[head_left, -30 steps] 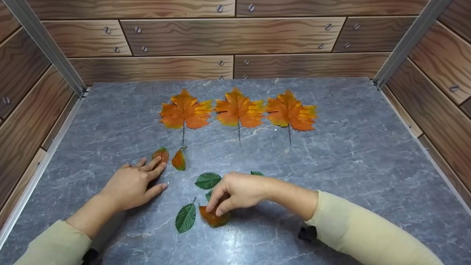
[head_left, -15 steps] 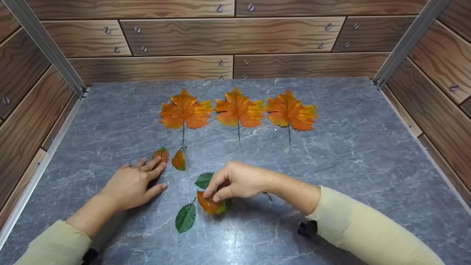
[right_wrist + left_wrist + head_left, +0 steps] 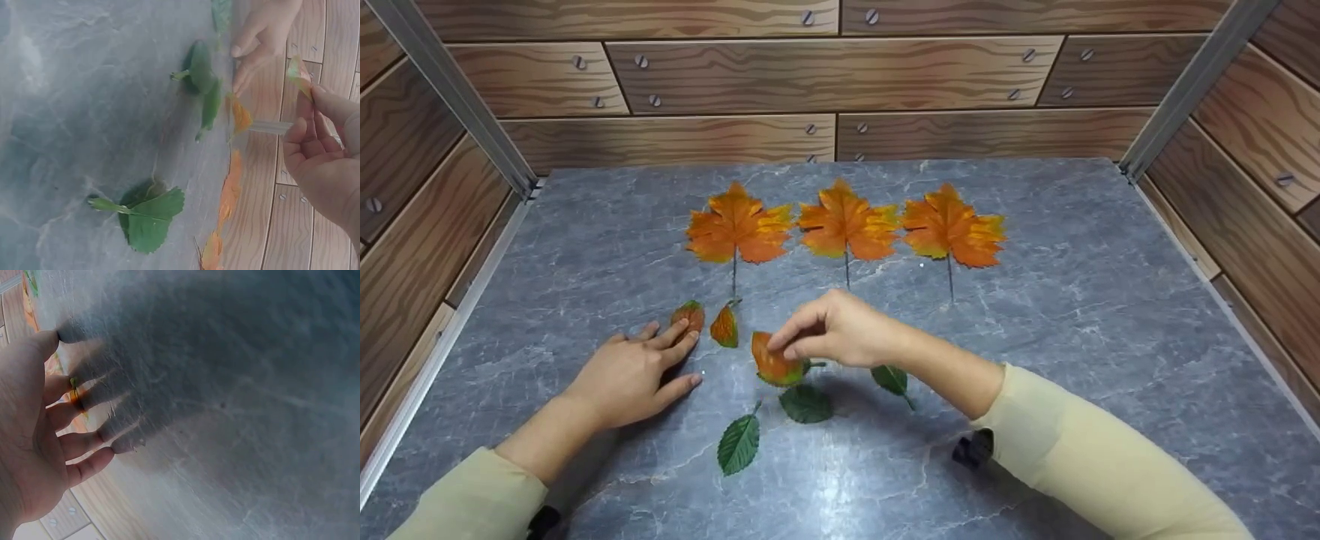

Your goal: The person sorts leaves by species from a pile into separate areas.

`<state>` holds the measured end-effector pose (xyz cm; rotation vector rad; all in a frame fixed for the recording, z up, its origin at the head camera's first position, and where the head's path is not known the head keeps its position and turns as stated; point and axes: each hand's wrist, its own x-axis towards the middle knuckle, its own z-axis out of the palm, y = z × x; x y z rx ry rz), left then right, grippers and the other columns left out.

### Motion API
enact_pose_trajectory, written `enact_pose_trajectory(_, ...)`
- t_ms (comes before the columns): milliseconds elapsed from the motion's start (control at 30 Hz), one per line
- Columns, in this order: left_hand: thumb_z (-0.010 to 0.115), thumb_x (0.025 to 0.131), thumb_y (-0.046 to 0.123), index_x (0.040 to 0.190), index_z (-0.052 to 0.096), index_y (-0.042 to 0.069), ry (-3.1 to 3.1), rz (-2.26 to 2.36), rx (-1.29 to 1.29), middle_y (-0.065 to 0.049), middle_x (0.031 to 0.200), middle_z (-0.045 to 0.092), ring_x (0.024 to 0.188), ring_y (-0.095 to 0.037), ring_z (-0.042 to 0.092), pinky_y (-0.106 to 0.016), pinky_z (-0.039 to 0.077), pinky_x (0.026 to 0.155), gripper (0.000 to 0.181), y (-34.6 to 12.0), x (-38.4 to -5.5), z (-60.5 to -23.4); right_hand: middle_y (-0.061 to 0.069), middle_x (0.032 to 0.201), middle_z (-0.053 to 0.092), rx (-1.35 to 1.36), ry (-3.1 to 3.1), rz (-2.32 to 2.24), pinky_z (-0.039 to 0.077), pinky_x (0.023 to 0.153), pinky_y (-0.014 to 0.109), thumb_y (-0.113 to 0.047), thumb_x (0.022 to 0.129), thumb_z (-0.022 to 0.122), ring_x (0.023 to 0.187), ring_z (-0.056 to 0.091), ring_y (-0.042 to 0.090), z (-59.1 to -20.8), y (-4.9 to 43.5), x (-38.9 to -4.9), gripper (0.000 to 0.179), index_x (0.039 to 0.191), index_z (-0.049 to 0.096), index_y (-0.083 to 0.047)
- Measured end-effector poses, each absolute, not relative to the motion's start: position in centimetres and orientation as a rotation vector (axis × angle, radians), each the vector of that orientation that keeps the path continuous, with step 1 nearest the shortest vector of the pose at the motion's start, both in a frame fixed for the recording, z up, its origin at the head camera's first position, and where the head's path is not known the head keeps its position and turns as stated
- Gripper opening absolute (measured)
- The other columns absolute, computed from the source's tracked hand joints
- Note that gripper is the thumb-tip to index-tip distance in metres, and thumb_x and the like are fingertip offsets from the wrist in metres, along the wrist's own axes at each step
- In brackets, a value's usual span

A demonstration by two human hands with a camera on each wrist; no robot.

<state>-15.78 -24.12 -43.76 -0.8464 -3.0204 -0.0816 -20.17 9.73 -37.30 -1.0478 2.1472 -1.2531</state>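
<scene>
Between thumb and fingertips my right hand pinches a small orange leaf with green edges, raised off the table in the right wrist view. My left hand lies with fingers spread, its fingertips resting on another small orange-green leaf. Just right of that one is a folded orange-green leaf. Below the held leaf lies a green leaf, with another green leaf mostly hidden behind the held one. One more green leaf is nearer the front, and a green leaf sits under my right wrist.
Along the back of the grey marbled table lie three large orange maple leaves, the left maple leaf, middle maple leaf and right maple leaf, stems toward me. Wood-patterned walls enclose the back and sides.
My right hand has lifted the small orange leaf and carried it away from me, slightly left, uncovering the green leaf beneath. My left hand has stayed in place.
</scene>
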Motion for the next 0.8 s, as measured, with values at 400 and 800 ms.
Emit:
enact_pose_trajectory(400,0.057,0.107,0.056,0.154,0.057,0.010,-3.022,-0.068,-0.842,-0.017,0.158,0.051,0.132,-0.054,0.056,-0.073,0.047,0.098,0.066,-24.1,-15.9,-43.8,0.002,0.120,0.078,-0.841,2.199,-1.411,0.059,0.087,0.030,-0.012,0.103,0.072,0.103,0.074,0.014,-37.9,9.0,-22.0,0.024,0.125,0.080,-0.009)
enact_pose_trajectory(800,0.057,0.106,0.057,0.155,0.057,0.011,-3.034,-0.061,-0.835,-0.016,0.159,0.051,0.133,-0.053,0.056,-0.072,0.047,0.099,0.067,-24.1,-15.9,-43.8,0.006,0.137,0.071,-0.690,2.167,-1.476,0.056,0.100,0.043,-0.016,0.106,0.066,0.112,0.072,0.019,-39.4,8.1,-23.3,0.034,0.139,0.071,-0.009)
